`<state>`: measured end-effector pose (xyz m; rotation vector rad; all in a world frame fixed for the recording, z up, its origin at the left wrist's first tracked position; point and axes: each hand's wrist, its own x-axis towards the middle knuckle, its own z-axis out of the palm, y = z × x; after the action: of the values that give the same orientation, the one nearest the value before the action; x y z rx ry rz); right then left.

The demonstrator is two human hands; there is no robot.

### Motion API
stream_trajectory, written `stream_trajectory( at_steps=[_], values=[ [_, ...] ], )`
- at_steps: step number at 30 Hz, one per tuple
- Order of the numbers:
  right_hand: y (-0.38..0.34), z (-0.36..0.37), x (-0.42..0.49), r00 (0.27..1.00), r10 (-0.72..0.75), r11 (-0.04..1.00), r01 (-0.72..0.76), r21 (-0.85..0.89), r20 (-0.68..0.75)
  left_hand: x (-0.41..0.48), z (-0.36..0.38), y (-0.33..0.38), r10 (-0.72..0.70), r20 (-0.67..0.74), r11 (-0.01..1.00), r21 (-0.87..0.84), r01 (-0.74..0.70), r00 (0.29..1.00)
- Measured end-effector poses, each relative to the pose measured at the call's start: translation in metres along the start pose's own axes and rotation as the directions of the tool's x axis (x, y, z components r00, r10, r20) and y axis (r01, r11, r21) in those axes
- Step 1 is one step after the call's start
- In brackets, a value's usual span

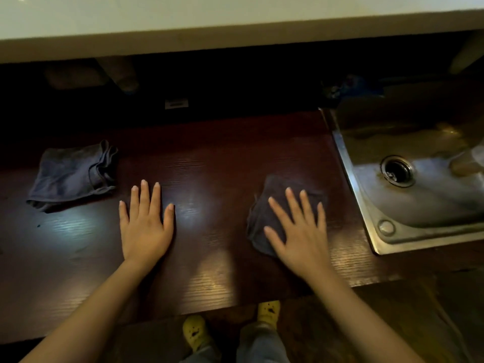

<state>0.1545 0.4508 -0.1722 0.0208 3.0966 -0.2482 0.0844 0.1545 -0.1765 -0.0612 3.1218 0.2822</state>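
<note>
My right hand lies flat with spread fingers on a small dark cloth, pressing it onto the dark wooden counter. My left hand rests palm down on the bare counter, fingers straight and close together, holding nothing. A second, folded grey-blue cloth lies on the counter to the left of my left hand, apart from it.
A steel sink with a round drain is set into the counter at the right, close to the dark cloth. A pale shelf edge overhangs the dim back of the counter. Yellow shoes show below the front edge.
</note>
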Motion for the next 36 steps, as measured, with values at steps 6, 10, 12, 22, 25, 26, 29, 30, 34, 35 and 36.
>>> stream_trajectory(
  at_steps=[6, 10, 12, 22, 25, 26, 29, 30, 34, 35, 36],
  values=[
    [0.067, -0.014, 0.086, 0.999, 0.051, 0.999, -0.051, -0.014, -0.004, 0.001, 0.003, -0.001, -0.011, -0.012, 0.999, 0.032, 0.011, 1.000],
    [0.077, -0.017, 0.112, 0.999, -0.029, 1.000, 0.029, -0.012, 0.013, 0.001, 0.004, -0.001, -0.016, -0.011, 0.998, 0.060, 0.016, 1.000],
    [0.076, -0.017, 0.108, 1.000, -0.026, 1.000, 0.026, -0.011, 0.012, 0.001, 0.004, -0.001, -0.022, -0.009, 0.998, 0.057, 0.022, 1.000],
    [-0.007, -0.001, -0.046, 0.976, 0.219, 0.976, -0.219, 0.022, -0.009, 0.002, 0.004, -0.001, -0.013, 0.022, 1.000, 0.025, 0.012, 1.000],
    [-0.062, 0.004, -0.065, 0.982, 0.183, 0.982, -0.185, 0.027, 0.051, 0.002, 0.003, -0.002, -0.002, 0.044, 1.000, 0.004, 0.001, 0.999],
    [-0.083, 0.006, -0.067, 0.987, 0.144, 0.988, -0.148, 0.039, 0.074, 0.004, 0.003, -0.003, 0.009, 0.057, 1.000, -0.002, -0.008, 0.998],
    [-0.137, 0.008, -0.065, 0.988, 0.011, 0.995, -0.025, 0.093, 0.157, 0.011, -0.005, -0.007, -0.010, 0.138, 0.996, -0.084, 0.022, 0.990],
    [-0.149, 0.008, -0.065, 0.983, -0.026, 0.995, 0.009, 0.096, 0.181, 0.012, -0.009, -0.007, -0.009, 0.161, 0.990, -0.134, 0.031, 0.987],
    [-0.155, 0.001, -0.060, 0.975, -0.134, 0.968, 0.091, 0.232, 0.178, -0.013, -0.029, 0.014, 0.215, 0.220, 0.899, -0.425, -0.106, 0.951],
    [-0.148, -0.004, -0.055, 0.979, -0.138, 0.950, 0.087, 0.300, 0.153, -0.023, -0.033, 0.021, 0.273, 0.225, 0.868, -0.477, -0.139, 0.935],
    [-0.140, -0.009, -0.051, 0.986, -0.116, 0.936, 0.068, 0.345, 0.119, -0.033, -0.037, 0.027, 0.318, 0.207, 0.852, -0.490, -0.183, 0.925]
  ],
)
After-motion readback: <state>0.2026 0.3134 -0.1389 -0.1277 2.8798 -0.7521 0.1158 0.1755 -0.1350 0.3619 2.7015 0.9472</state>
